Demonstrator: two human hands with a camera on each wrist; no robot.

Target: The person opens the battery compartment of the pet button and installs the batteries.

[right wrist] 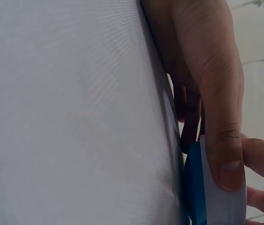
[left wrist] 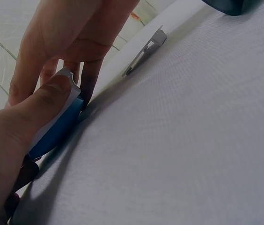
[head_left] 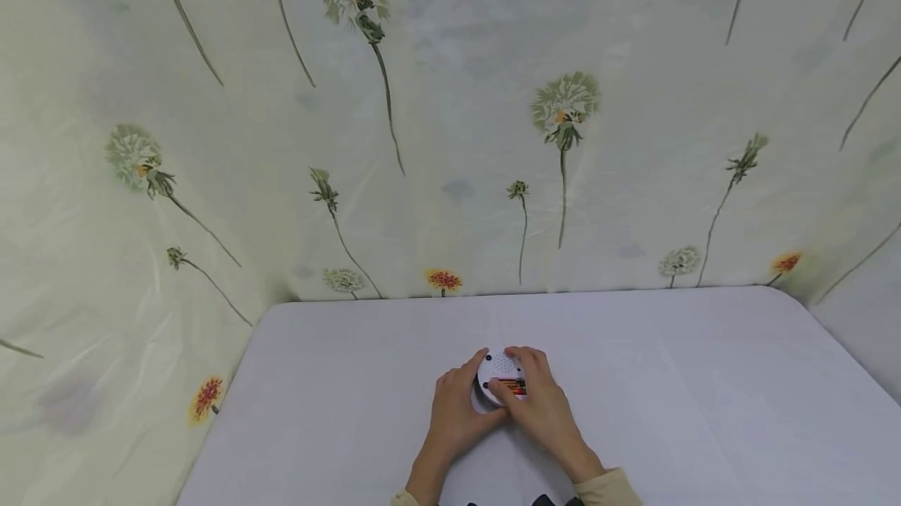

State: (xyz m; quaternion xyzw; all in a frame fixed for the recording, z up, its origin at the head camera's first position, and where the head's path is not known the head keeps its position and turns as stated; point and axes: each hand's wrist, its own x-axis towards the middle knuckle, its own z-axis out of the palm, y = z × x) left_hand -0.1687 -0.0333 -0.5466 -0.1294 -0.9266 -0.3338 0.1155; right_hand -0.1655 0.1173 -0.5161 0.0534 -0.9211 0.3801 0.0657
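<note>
A round white device (head_left: 501, 365) with a blue lower shell (right wrist: 196, 183) is held low over the white table. Its upturned face shows small holes, dark round feet and an uncovered battery slot with red-and-black batteries (head_left: 517, 386). My left hand (head_left: 456, 414) grips its left side, and the thumb (left wrist: 52, 96) lies along the near rim. With curled fingers at the far right edge, my right hand (head_left: 551, 410) holds the device too. The right thumb rests on the face by the batteries; their contact is too small to tell.
A thin pale piece with a tab (left wrist: 146, 49) lies on the table in the left wrist view; the head view does not show it. White cloth covers the table (head_left: 338, 381). Behind it hangs a flower-printed curtain (head_left: 457, 138).
</note>
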